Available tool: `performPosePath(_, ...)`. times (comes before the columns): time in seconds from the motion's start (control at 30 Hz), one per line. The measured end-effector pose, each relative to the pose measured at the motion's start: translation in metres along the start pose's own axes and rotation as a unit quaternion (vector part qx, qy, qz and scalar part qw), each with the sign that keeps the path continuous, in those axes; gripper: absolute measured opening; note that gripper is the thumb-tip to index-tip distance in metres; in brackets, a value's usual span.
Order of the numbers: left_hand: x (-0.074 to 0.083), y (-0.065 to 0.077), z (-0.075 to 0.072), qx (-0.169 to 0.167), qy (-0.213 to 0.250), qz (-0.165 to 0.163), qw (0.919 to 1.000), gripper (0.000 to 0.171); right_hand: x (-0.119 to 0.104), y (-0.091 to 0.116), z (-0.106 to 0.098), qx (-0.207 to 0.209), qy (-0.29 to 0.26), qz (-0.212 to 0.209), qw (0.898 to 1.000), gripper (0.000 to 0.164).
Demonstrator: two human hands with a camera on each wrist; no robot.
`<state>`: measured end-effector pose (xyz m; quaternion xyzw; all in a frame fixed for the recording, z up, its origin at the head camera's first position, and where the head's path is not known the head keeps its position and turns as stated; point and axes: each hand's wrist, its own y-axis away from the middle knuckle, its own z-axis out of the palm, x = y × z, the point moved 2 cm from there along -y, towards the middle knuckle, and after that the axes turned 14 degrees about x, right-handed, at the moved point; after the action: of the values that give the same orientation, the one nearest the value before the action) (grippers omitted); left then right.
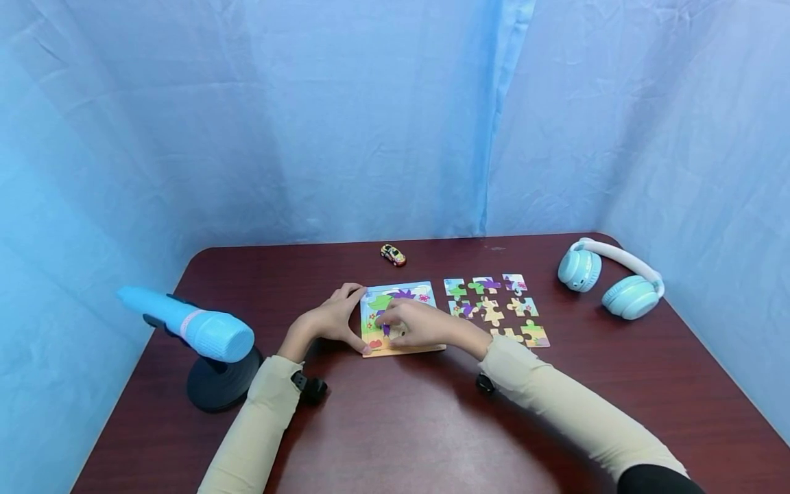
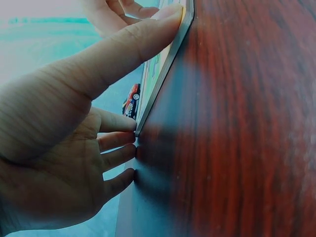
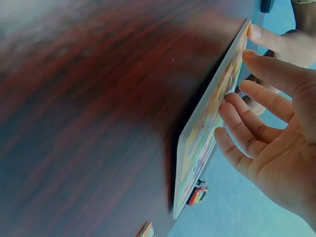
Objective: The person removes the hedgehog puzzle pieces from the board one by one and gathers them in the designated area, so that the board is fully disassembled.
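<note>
A picture puzzle board (image 1: pixel 407 350) with a cartoon in green, purple and orange lies on the table. My left hand (image 1: pixel 336 315) spans its left edge, the thumb (image 2: pixel 143 42) on the near corner and the forefinger at the far one. The other fingers stretch out beside the board, touching the table. Over the board's middle is my right hand (image 1: pixel 422 322), fingers slightly bent and tips at the picture. In the right wrist view no piece shows between its fingers (image 3: pixel 237 123). Right of the board lie several loose jigsaw pieces (image 1: pixel 492 312), spread in rows.
A small toy car (image 1: pixel 393 254) stands behind the board. At the left is a blue microphone (image 1: pixel 216 334) on a round black stand (image 1: pixel 216 391). Mint-and-white headphones (image 1: pixel 631 298) lie at the far right. Blue curtains (image 1: pixel 370 123) surround the dark red wooden table (image 1: pixel 395 425).
</note>
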<state>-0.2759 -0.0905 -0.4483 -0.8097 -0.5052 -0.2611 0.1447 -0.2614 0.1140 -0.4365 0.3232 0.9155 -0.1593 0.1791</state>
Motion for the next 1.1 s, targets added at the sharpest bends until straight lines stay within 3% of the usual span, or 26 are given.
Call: performPosePath(1.1, -0.002, 0.000, 0.001, -0.002, -0.001, 0.001, 1.0000, 0.121, -0.013, -0.009, 0.003, -0.021, -0.013, 0.039, 0.999, 0.040)
